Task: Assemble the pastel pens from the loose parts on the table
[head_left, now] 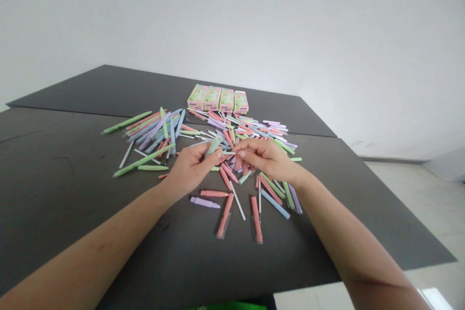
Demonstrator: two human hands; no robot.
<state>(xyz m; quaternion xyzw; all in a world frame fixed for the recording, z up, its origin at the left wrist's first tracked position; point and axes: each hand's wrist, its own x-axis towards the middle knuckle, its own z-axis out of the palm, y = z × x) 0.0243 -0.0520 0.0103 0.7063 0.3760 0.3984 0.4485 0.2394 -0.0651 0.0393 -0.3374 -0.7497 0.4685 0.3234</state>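
My left hand (191, 168) is closed around a pale green pen barrel (214, 145), whose upper end sticks out past the thumb. A thin, pale pen refill (229, 153) spans the small gap between my two hands. Its right end is pinched in the fingertips of my right hand (267, 157); whether its left end sits inside a pen part is hidden by my left fingers. Beneath both hands lie loose pen parts in pink, green, blue and purple. Nearer to me are two pink barrels with clear caps (224, 217) and a purple tip piece (205, 202).
A heap of pens (156, 131) lies to the left on the dark table (72, 193). More barrels and white refills (254, 128) are scattered at the centre and right. Several small green and pink boxes (215, 98) stand in a row behind them, before a pale wall.
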